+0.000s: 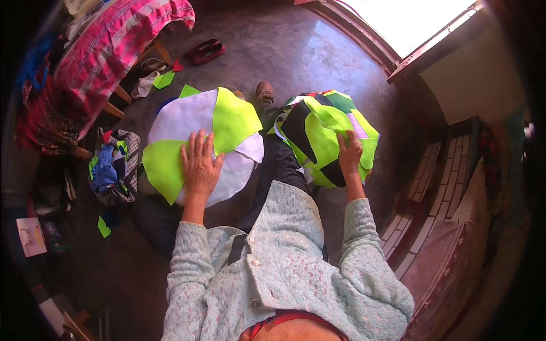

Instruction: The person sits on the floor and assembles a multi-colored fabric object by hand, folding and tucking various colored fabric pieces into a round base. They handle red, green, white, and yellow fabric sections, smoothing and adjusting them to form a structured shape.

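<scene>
On my left is a round white cloth (182, 118) with neon yellow-green fabric pieces (233, 116) lying on it at the upper right and lower left. My left hand (200, 162) rests flat on it, fingers stretched out, partly over the lower-left piece. To the right stands a rounded heap of fabric scraps (298, 128) in yellow-green, black, dark green, red and lilac. At its right side my right hand (351, 152) has its fingers bent and closed on a yellow-green fabric scrap (329, 116). What supports each pile is hidden.
At the left, a checked cloth bag (132, 153) holds blue and green scraps. A pink plaid cloth (122, 42) covers wooden furniture. Dark red shoes (205, 52) and a green scrap (164, 80) lie on the floor (267, 34). A bright doorway (415, 23) is at the upper right.
</scene>
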### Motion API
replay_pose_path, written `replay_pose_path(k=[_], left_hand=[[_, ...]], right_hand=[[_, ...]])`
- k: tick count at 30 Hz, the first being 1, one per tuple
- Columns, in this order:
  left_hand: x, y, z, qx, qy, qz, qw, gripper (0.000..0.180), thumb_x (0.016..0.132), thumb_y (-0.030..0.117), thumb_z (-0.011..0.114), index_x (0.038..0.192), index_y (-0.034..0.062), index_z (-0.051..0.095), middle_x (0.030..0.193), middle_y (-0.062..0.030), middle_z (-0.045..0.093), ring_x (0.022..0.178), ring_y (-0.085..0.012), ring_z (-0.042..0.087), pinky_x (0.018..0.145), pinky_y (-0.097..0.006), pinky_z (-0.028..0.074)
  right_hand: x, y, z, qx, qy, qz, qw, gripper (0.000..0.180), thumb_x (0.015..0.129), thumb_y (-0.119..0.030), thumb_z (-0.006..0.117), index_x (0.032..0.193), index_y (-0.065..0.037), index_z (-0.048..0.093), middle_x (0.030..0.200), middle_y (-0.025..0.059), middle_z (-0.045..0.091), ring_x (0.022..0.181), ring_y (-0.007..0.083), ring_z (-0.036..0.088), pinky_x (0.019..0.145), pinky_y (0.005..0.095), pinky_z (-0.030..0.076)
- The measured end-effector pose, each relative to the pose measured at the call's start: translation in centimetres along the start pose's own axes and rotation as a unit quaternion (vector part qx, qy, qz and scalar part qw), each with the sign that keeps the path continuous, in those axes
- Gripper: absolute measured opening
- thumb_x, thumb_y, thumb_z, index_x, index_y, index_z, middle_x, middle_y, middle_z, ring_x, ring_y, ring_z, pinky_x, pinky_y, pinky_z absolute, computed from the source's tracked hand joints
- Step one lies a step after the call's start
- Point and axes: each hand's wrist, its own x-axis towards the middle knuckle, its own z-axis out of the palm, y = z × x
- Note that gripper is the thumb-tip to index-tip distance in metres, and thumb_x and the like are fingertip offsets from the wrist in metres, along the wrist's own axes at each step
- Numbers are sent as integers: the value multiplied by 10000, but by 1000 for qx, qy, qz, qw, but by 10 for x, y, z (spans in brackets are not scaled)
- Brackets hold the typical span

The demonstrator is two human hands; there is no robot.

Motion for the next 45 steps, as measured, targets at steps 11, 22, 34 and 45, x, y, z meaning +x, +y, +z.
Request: replay_pose_path(k=[11, 22, 34, 45], left_hand=[[-16, 32, -32, -199, 94, 54, 974, 662, 833, 329, 665, 1382, 24, 456, 1463, -178, 412, 1390, -371, 339, 1120, -536, 235], [-71, 79, -39, -648, -127, -103, 744, 180, 858, 28, 659, 1038, 20, 666, 851, -24, 681, 798, -70, 595, 722, -263, 494], [-82, -26, -101, -196, 231, -68, 951, 364, 703, -83, 555, 1019, 67, 657, 945, -95, 675, 936, -289, 643, 886, -416, 476], [-110, -71, -62, 14, 162, -49, 985, 300, 766, -15, 574, 1018, 98, 693, 959, -45, 660, 1037, -230, 616, 985, -443, 435]], right_hand=[[-75, -132, -33, 597, -419, 158, 666, 203, 942, -137, 642, 1085, 6, 629, 840, 19, 638, 676, 97, 608, 599, 247, 491], [-86, -192, -51, 696, -528, 157, 460, 398, 910, -113, 655, 1245, 75, 551, 908, 128, 669, 722, 162, 652, 588, 246, 507], [-38, -201, -16, 609, -610, 92, 499, 609, 843, -123, 731, 1357, 63, 462, 865, 78, 667, 648, 118, 613, 568, 228, 480], [-8, -178, 59, 238, -466, -136, 841, 244, 755, -104, 756, 972, -48, 658, 609, 33, 545, 548, 96, 477, 531, 282, 391]])
